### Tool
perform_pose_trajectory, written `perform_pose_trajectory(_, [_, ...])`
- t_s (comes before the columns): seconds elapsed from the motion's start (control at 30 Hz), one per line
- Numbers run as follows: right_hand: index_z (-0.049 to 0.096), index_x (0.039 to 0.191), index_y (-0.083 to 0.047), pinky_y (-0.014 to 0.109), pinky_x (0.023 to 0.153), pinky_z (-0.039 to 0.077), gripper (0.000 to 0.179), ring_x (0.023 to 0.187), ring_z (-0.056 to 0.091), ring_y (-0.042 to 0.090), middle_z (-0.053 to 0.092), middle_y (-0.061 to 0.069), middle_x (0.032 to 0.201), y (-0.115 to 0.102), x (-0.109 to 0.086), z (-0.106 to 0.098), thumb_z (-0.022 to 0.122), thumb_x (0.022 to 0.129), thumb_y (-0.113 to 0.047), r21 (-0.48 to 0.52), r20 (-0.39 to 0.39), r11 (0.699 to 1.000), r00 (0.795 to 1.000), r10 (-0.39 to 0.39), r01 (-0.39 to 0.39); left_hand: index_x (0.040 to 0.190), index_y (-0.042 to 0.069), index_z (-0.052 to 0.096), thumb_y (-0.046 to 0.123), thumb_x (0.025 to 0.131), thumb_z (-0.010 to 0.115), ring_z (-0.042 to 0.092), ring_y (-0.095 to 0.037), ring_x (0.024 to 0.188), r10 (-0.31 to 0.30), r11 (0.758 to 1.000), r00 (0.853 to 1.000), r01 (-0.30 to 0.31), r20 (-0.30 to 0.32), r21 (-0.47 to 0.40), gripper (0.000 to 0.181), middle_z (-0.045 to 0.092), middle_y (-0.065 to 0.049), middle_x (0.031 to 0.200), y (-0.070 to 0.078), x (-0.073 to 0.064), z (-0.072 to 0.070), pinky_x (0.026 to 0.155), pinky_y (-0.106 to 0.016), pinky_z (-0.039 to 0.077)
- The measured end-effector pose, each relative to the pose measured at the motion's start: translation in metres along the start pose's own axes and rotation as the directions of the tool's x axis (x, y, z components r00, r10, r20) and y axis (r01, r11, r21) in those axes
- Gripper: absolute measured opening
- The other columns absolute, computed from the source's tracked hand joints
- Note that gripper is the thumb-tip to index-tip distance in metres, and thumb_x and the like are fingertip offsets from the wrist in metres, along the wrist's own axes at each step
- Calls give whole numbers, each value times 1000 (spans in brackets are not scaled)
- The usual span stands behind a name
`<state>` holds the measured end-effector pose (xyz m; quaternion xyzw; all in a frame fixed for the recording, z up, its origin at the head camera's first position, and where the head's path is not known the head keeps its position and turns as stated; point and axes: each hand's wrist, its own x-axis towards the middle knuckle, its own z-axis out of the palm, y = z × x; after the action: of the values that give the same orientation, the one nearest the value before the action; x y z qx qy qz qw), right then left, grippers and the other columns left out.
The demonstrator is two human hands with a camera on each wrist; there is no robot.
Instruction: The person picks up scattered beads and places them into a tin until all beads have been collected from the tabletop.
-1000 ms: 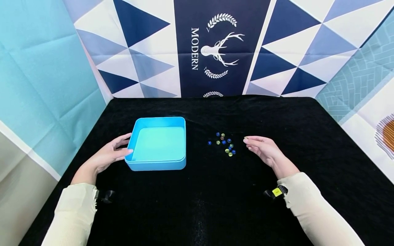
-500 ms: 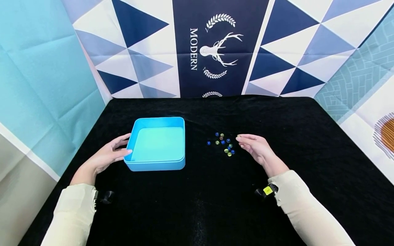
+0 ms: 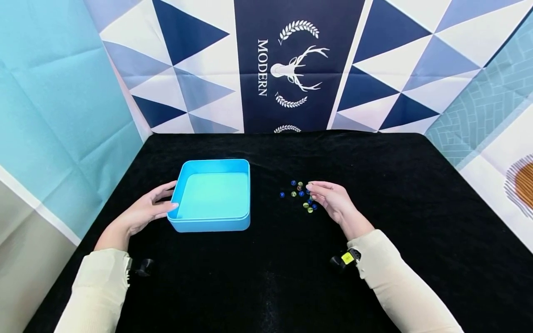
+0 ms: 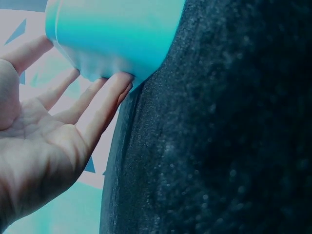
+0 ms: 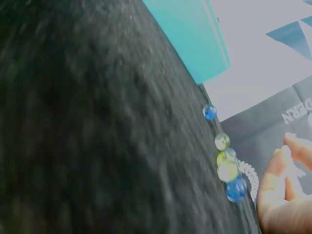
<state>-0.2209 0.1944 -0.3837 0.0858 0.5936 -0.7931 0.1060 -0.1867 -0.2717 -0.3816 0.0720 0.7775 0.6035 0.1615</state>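
A shallow, lidless light-blue box stands left of centre on the black cloth. My left hand holds its left side, thumb over the rim and fingers against the outer wall. In the left wrist view those fingertips press the box's side near its bottom edge. Several blue and yellow-green glass marbles lie loose to the right of the box. Over the right edge of this group, my right hand pinches a small marble between thumb and forefinger, mostly hidden by the fingertips. Its other fingers are bent.
Black cloth covers the table. Behind it hangs a patterned curtain with a stag print. In the right wrist view a blue marble sits between the box and the other marbles.
My right hand has moved left, with the small marble at its fingertips, from beside the loose marbles to over their right edge. My left hand and the box stay in place.
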Motion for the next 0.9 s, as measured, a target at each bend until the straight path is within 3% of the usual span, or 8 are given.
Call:
perform_pose_trajectory(0.4, [67, 86, -9, 16, 66, 51, 10, 69, 60, 9, 67, 1, 85, 5, 8, 27, 70, 82, 0, 41, -3, 999, 1000, -3, 3, 150, 12, 17, 18, 90, 64, 37, -35, 124, -23, 1000, 1000, 23, -4, -12, 77, 25, -22, 145, 2, 0, 0, 86, -25, 48])
perform_pose_trajectory(0.9, [67, 81, -9, 15, 61, 50, 14, 63, 59, 8, 67, -1, 80, 10, 11, 62, 64, 84, 5, 139, 1, 989, 998, -57, 56, 150, 12, 17, 19, 88, 66, 35, -38, 126, -40, 999, 999, 40, -27, -21, 79, 25, -22, 146, 0, 3, 0, 85, -26, 48])
